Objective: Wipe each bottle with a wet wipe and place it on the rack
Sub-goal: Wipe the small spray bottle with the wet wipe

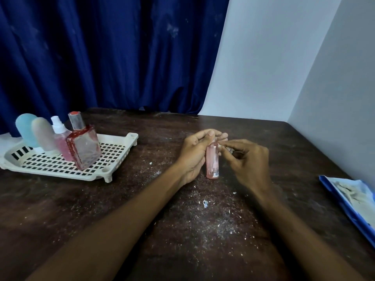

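I could not read the small label (216,175) low on the pink bottle (212,159). My left hand (193,157) gripped its top, upright over the table (125,201), right of the rack (113,159); my right hand (247,159) pinched a crumpled wipe (227,148) beside its neck.

Dark wooden table (81,209), white rack (60,174), blue packet (349,199), crumbs (205,203)

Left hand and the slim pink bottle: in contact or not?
Touching. The head view shows the left hand with thumb and fingers curled round the top of the slim pink bottle.
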